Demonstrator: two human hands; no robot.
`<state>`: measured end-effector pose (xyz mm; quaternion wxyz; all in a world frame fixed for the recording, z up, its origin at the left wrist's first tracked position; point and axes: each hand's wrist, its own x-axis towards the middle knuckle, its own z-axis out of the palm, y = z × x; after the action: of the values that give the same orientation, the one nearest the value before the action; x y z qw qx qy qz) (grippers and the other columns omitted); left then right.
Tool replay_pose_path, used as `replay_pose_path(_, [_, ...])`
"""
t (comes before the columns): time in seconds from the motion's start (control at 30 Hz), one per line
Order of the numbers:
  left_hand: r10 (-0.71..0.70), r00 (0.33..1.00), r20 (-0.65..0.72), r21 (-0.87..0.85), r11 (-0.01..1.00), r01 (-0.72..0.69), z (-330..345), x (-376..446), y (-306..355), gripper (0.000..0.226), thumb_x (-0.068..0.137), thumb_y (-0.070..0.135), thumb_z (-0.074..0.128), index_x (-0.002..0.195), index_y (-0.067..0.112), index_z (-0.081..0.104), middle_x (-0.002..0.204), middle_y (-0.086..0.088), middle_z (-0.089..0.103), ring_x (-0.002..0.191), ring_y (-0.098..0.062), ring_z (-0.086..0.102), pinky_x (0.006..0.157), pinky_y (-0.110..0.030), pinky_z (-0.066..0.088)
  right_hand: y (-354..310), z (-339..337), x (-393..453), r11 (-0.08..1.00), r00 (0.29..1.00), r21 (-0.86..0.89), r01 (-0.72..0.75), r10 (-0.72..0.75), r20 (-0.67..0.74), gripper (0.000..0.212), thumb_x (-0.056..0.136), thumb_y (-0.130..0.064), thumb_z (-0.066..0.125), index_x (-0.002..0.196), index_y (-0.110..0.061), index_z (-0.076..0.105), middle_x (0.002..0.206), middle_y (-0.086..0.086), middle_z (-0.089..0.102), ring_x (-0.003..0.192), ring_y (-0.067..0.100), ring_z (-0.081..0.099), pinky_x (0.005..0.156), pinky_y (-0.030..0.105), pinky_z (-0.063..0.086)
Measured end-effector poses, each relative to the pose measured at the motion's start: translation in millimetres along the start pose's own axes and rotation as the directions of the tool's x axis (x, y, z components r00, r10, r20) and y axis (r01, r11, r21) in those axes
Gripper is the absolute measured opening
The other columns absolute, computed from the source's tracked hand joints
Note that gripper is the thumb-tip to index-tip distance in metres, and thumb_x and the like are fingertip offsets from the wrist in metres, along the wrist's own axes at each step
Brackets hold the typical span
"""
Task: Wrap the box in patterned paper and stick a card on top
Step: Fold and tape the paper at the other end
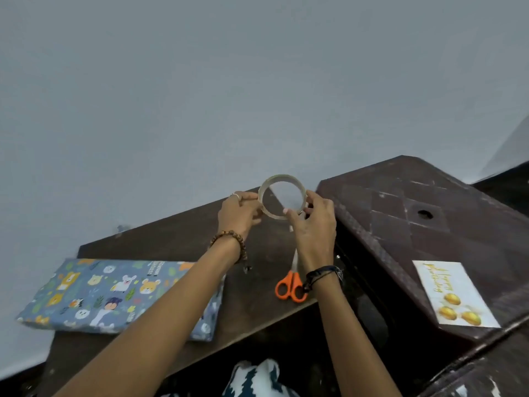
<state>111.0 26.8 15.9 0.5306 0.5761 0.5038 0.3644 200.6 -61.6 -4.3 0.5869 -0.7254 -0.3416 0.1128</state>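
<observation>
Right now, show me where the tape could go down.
Bare desk between the box and scissors; more beyond the box toward the wall. The stool is bare above the card. Both hands hold the tape.

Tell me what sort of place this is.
Probably a room at home, used as a makeshift craft spot. A worn dark wooden table stands against a plain pale wall, beside a brown plastic stool or chair. A wrapped box, orange-handled scissors and a birthday card lie about.
</observation>
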Motion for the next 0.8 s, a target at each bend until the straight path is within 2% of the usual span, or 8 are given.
replay_pose_path(0.17, [0.008, 0.981, 0.195, -0.017, 1.000, -0.005, 76, 0, 26, 0.010, 0.091, 0.009, 0.054, 0.100, 0.010, 0.060, 0.090, -0.002, 0.061, 0.084, -0.013, 0.059, 0.064, -0.023, 0.052, 14, -54, 34, 0.996, 0.970, 0.027, -0.088, 0.092, -0.226, 0.025, 0.091, -0.019, 0.059, 0.113, -0.005, 0.060, 0.106, -0.001, 0.039, 0.087, 0.016, 0.052, 0.074, 0.017, 0.034])
replay_pose_path(0.23, [-0.024, 0.968, 0.250, -0.014, 0.999, 0.029, 103, 3, 33, 0.008, 0.090, 0.009, 0.054, 0.096, 0.011, 0.060, 0.085, -0.001, 0.060, 0.084, -0.014, 0.059, 0.068, -0.025, 0.052, 23, -64, 48, 0.989, 0.952, 0.069, -0.130, 0.144, -0.270, 0.025, 0.093, -0.017, 0.054, 0.118, -0.010, 0.058, 0.111, -0.001, 0.035, 0.081, 0.011, 0.052, 0.075, 0.020, 0.037])
replay_pose_path(0.3, [-0.054, 0.961, 0.270, -0.007, 0.998, 0.058, 124, 9, 35, 0.009, 0.089, 0.009, 0.055, 0.084, 0.015, 0.060, 0.079, -0.001, 0.059, 0.084, -0.016, 0.058, 0.073, -0.029, 0.052, 31, -69, 59, 0.985, 0.945, 0.062, -0.162, 0.173, -0.278, 0.006, 0.094, -0.016, 0.051, 0.099, -0.016, 0.054, 0.110, 0.002, 0.035, 0.073, 0.001, 0.045, 0.073, 0.019, 0.036])
replay_pose_path(0.4, [-0.089, 0.956, 0.281, 0.010, 0.996, 0.090, 146, 19, 33, 0.015, 0.088, 0.010, 0.056, 0.076, 0.018, 0.058, 0.077, 0.000, 0.058, 0.083, -0.014, 0.056, 0.078, -0.032, 0.052, 43, -72, 73, 0.979, 0.938, 0.023, -0.202, 0.200, -0.285, 0.023, 0.093, -0.010, 0.048, 0.072, -0.010, 0.039, 0.102, 0.007, 0.041, 0.070, -0.009, 0.044, 0.058, 0.018, 0.024])
replay_pose_path(0.47, [-0.112, 0.951, 0.288, 0.033, 0.994, 0.108, 152, 24, 29, 0.012, 0.088, 0.011, 0.057, 0.078, 0.017, 0.059, 0.080, 0.001, 0.058, 0.085, -0.014, 0.055, 0.082, -0.035, 0.051, 54, -72, 81, 0.973, 0.934, 0.000, -0.231, 0.221, -0.282, 0.031, 0.092, -0.008, 0.046, 0.066, -0.016, 0.031, 0.095, 0.009, 0.044, 0.065, 0.002, 0.044, 0.055, 0.021, 0.024])
replay_pose_path(0.57, [-0.129, 0.943, 0.308, 0.096, 0.990, 0.104, 154, 28, 23, 0.008, 0.088, 0.012, 0.058, 0.095, 0.014, 0.059, 0.098, -0.002, 0.059, 0.098, -0.015, 0.055, 0.085, -0.033, 0.048, 65, -71, 83, 0.958, 0.933, -0.021, -0.285, 0.272, -0.236, 0.007, 0.093, -0.011, 0.042, 0.088, -0.009, 0.046, 0.099, 0.008, 0.051, 0.081, 0.015, 0.046, 0.063, 0.018, 0.027])
replay_pose_path(0.67, [-0.096, 0.940, 0.327, 0.161, 0.986, 0.045, 146, 25, 16, 0.026, 0.089, 0.011, 0.056, 0.115, 0.013, 0.058, 0.110, -0.003, 0.059, 0.108, -0.016, 0.055, 0.089, -0.032, 0.047, 59, -71, 73, 0.971, 0.936, 0.021, -0.239, 0.237, -0.261, 0.034, 0.094, -0.007, 0.042, 0.125, -0.006, 0.055, 0.115, 0.005, 0.056, 0.101, 0.015, 0.050, 0.082, 0.022, 0.036])
replay_pose_path(0.8, [0.065, 0.942, 0.329, 0.373, 0.907, -0.193, 113, 7, 4, 0.024, 0.091, 0.010, 0.053, 0.114, 0.011, 0.060, 0.106, 0.002, 0.059, 0.102, -0.012, 0.056, 0.093, -0.029, 0.047, 39, -65, 42, 0.985, 0.944, 0.059, -0.162, 0.172, -0.281, 0.033, 0.092, -0.005, 0.047, 0.123, -0.010, 0.057, 0.115, 0.005, 0.062, 0.102, 0.016, 0.057, 0.082, 0.016, 0.038])
